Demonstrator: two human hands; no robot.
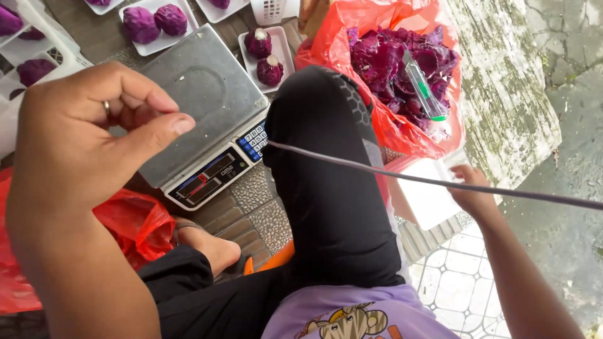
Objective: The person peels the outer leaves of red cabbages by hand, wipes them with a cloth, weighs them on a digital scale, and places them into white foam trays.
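My left hand (81, 138) is raised close to the camera at the left, a ring on one finger. Its fingers are loosely curled, the thumb stands apart, and nothing shows in it. It hovers over the left edge of a grey digital scale (201, 94) whose pan is bare. At the right, past my raised knee in black trousers (326, 188), my right hand (472, 191) grips the edge of a white foam tray (427, 201). That tray lies low, just below a red plastic bag (402, 135) full of purple peelings.
A green-handled peeler (424, 85) lies on the peelings. White trays of purple peeled tubers (154, 22) (264, 53) stand behind the scale. A white basket (38, 56) is at far left and another red bag (135, 226) by my bare foot (210, 248). A thin grey cord (440, 182) crosses to the right.
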